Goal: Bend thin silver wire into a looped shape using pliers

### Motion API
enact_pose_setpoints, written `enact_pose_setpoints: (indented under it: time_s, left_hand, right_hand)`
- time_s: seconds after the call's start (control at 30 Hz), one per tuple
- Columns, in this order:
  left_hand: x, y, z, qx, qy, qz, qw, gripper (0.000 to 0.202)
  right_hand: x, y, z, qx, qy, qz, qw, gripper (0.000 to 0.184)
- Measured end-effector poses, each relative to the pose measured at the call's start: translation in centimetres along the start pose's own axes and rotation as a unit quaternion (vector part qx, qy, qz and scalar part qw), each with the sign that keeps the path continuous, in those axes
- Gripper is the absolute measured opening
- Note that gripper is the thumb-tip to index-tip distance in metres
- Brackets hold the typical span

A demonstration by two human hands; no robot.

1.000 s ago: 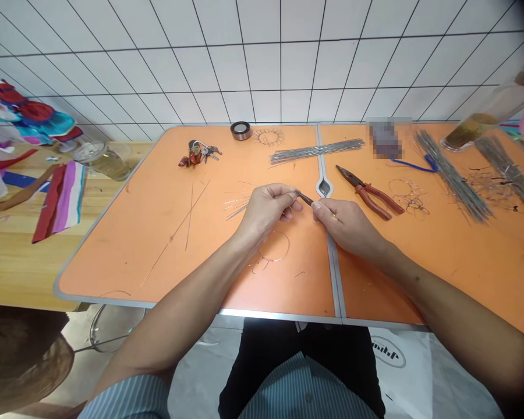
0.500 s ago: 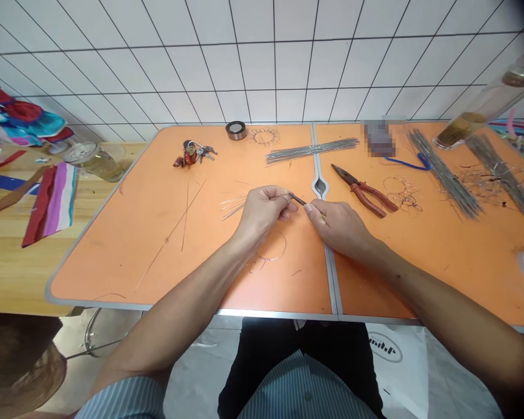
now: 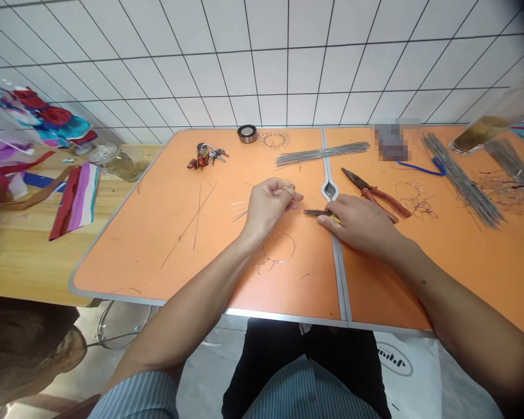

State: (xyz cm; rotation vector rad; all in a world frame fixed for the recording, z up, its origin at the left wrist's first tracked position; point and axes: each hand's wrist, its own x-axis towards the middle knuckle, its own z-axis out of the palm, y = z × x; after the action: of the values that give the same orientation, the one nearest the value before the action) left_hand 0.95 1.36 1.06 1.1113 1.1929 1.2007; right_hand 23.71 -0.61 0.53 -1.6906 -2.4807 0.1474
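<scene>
My left hand (image 3: 271, 203) is closed in a pinch above the orange table, on what looks like a thin wire, mostly hidden by the fingers. My right hand (image 3: 360, 221) is wrapped around small pliers (image 3: 317, 213), their dark jaws pointing left and a bit of yellow handle showing. A gap separates the jaws from my left fingers. Several cut wires (image 3: 240, 210) lie just left of my left hand. Below it rests a wire ring (image 3: 279, 248) with a smaller loop attached. Larger red-handled pliers (image 3: 375, 194) lie beyond my right hand.
Along the back are keys (image 3: 207, 156), a tape roll (image 3: 247, 134), a wire bundle (image 3: 323, 153) and a coiled wire ring (image 3: 274, 140). Another wire bundle (image 3: 463, 180), wire loops (image 3: 417, 201) and a glass bottle (image 3: 480, 134) are at right. Ribbons (image 3: 76, 201) lie on the left-hand wooden table.
My right hand has drawn the small pliers away from my left fingers, to the right and slightly down. My left hand keeps its pinch. The whole view has shifted a little left.
</scene>
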Motion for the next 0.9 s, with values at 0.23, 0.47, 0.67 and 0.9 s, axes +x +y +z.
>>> enact_pose_setpoints:
  time_s: [0.23,0.47,0.67,0.9]
  left_hand:
    - [-0.6,0.1,0.2,-0.063,-0.02,-0.04,0.997,0.008]
    - [-0.6,0.6,1.0,-0.223,-0.063,-0.175,0.957,0.021]
    - [-0.9,-0.2,1.4,-0.263,-0.104,-0.19,0.94,0.026]
    - [-0.6,1.7,-1.0,-0.047,-0.093,-0.037,0.994,0.018]
  right_hand:
    - [-0.3,-0.9,1.4,0.009,0.145,-0.083,0.986,0.018]
    - [-0.2,-2.3,2.0,0.187,0.273,-0.192,0.924,0.01]
    - [-0.2,-2.5,2.1,0.189,0.354,-0.258,0.879,0.015]
    - [-0.3,-3.0,0.6,0.288,0.405,-0.155,0.854,0.011]
